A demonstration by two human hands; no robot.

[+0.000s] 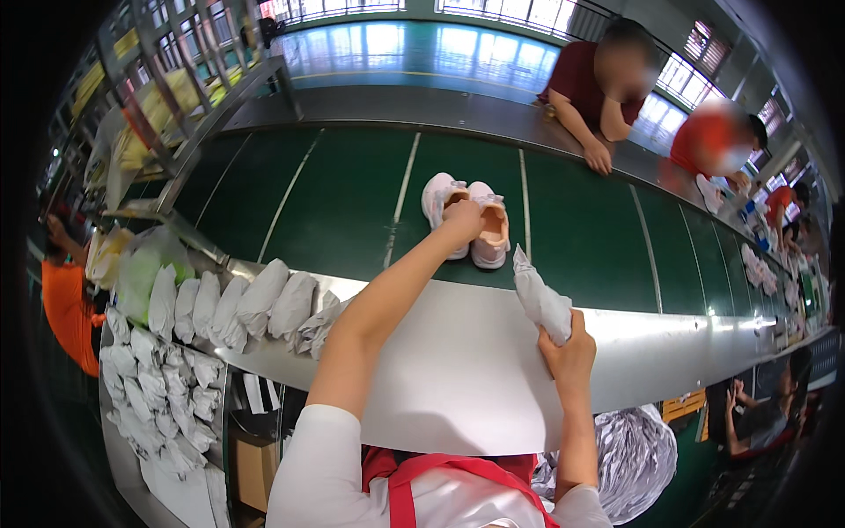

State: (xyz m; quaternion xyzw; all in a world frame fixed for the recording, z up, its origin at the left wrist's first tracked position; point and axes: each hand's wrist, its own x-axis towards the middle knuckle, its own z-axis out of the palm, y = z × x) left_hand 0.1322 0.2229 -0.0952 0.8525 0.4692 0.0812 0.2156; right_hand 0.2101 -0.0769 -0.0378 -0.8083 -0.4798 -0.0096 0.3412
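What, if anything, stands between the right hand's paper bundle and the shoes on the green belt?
Nothing visible lies between the paper bundle in the right hand and the nearer shoe. The left hand partly covers the other shoe.

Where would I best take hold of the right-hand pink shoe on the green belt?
Probably the pink shoe is best pinched by its heel, from the wearer's side, thumb inside and fingers outside. It stands upright, heel toward the wearer, opening upward and mostly uncovered; the left hand is at the other shoe.
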